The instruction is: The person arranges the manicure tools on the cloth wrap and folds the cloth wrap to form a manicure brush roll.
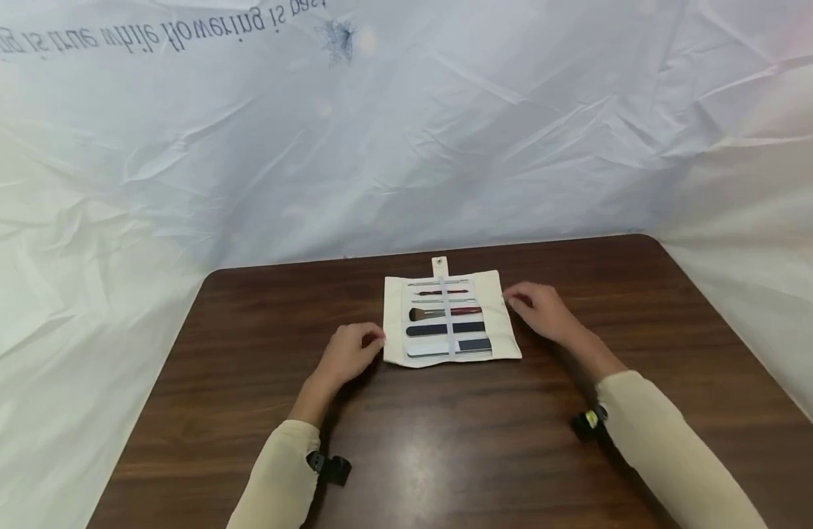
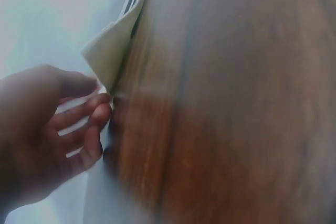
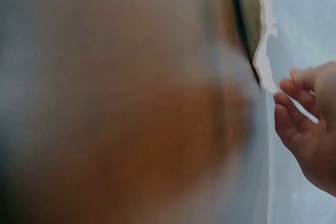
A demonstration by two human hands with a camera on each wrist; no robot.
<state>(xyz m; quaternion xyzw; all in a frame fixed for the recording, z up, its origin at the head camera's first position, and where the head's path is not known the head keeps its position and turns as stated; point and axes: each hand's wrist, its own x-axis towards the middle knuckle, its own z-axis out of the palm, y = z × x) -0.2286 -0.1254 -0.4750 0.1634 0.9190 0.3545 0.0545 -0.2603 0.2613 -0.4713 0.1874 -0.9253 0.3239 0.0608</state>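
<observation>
A cream cloth roll-up case [image 1: 394, 316] lies unrolled on the table, its snap tab [image 1: 440, 266] pointing to the far side. A pale strap [image 1: 448, 320] crosses the tools inside: a brush [image 1: 430, 314] with a red handle, a dark nail file [image 1: 422, 330], a two-tone file [image 1: 475, 344] and several slim metal or red sticks. At the case's left edge, my left hand [image 1: 347, 354] pinches the cloth between thumb and fingers; the left wrist view shows the cloth corner [image 2: 107, 56] there. My right hand [image 1: 541, 310] has loosely bent fingers at the right edge, its thumb apart from the cloth.
The brown wooden table [image 1: 406, 441] has rounded far corners. Wrinkled white sheeting [image 1: 406, 147] with printed lettering hangs behind it and along both sides. A small dark camera is strapped to each wrist.
</observation>
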